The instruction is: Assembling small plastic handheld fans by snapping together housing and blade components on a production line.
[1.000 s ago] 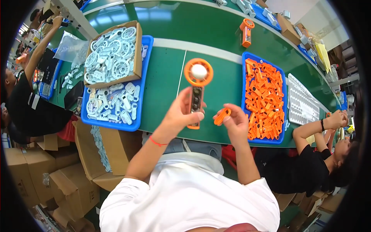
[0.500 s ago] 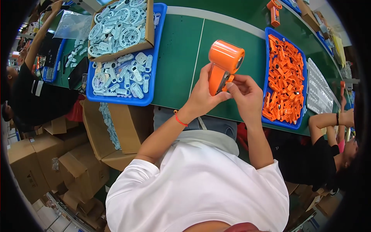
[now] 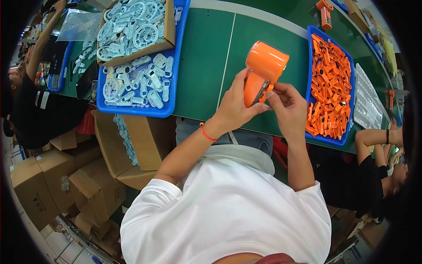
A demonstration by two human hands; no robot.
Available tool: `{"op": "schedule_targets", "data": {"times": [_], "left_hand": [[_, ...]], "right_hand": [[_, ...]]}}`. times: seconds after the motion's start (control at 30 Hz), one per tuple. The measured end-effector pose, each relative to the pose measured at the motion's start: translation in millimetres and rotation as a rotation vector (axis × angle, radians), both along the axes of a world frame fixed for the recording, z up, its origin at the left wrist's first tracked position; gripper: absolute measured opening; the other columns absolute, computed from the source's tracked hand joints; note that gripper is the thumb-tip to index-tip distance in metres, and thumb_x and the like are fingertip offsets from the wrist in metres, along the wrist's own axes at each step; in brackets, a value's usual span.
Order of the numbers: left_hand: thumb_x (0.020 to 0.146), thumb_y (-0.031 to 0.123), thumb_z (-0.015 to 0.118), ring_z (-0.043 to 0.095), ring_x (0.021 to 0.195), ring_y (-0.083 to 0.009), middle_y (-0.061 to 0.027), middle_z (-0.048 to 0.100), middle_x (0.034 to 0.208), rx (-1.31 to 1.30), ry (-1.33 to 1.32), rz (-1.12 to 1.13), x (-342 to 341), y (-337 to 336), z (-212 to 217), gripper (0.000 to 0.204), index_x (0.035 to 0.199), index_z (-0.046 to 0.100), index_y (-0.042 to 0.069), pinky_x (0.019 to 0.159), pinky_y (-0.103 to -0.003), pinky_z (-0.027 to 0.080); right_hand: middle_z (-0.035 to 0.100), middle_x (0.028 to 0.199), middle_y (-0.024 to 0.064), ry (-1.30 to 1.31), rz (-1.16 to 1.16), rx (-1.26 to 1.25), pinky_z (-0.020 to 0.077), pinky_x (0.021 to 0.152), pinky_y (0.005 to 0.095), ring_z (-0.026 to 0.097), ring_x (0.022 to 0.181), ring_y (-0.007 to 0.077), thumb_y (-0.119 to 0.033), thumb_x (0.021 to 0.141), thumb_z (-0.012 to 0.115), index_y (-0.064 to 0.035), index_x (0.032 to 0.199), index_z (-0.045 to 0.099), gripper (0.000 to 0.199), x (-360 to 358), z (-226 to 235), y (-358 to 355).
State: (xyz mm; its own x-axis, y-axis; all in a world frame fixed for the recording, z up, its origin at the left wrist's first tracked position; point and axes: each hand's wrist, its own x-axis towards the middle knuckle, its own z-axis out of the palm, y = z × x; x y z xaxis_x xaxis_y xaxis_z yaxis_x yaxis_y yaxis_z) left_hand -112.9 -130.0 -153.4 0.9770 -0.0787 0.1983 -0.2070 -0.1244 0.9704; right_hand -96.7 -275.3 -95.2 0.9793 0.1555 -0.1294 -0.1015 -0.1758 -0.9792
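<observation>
The left hand (image 3: 235, 103) is wrapped around the handle of an orange handheld device (image 3: 266, 59), its thumb along the lower end, and holds it tilted above the near part of the green desk (image 3: 204, 57), cylindrical head uppermost. The right hand (image 3: 291, 105) has its thumb and fingers pinched on a small orange part (image 3: 268, 89) against the dark face of the handle; whether the part is seated there cannot be told. To the left, a blue tray (image 3: 136, 111) holds pale blue slotted plates and rings, with a cardboard box (image 3: 169, 31) of similar pieces set over its far portion. To the right, a second blue tray (image 3: 326, 139) is heaped with orange pieces (image 3: 332, 83), just beside a white panel (image 3: 368, 99). Farther back stands another orange device (image 3: 325, 18).
</observation>
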Motion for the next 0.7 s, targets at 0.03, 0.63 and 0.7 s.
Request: {"op": "schedule_targets", "data": {"times": [0.03,0.63,0.7], "left_hand": [[0.070,0.027,0.076,0.052,0.107,-0.0324,-0.0223,0.046,0.119,0.001,-0.052,0.019,-0.2,-1.0,-1.4,0.087,0.132,0.022,-0.004,0.088,-0.037,0.044],[0.071,0.016,0.073,0.054,0.103,-0.0255,-0.0178,0.050,0.114,-0.230,0.062,0.009,-1.8,-4.7,5.6,0.073,0.126,0.027,-0.002,0.088,-0.034,0.044],[0.071,0.015,0.071,0.055,0.101,-0.0258,-0.0179,0.051,0.111,-0.204,0.036,0.043,-3.1,-6.3,2.2,0.072,0.126,0.027,-0.002,0.086,-0.034,0.045]], "right_hand": [[0.064,0.090,0.0089,0.037,0.000,0.018,0.0485,0.061,0.0211,0.060,0.075,0.0095,-0.005,0.084,0.061,0.0062,0.101,0.056,0.021,0.2,1.9,0.0],[0.062,0.081,0.0054,0.069,0.078,-0.063,0.0421,0.047,0.0181,0.056,0.066,0.0059,-0.010,0.081,0.064,0.0022,0.093,0.054,0.019,6.7,4.6,-2.4],[0.062,0.080,0.0063,0.056,0.061,-0.072,0.0432,0.046,0.0190,0.057,0.066,0.0073,-0.009,0.079,0.064,0.0033,0.090,0.055,0.019,6.6,5.9,1.9]]}}
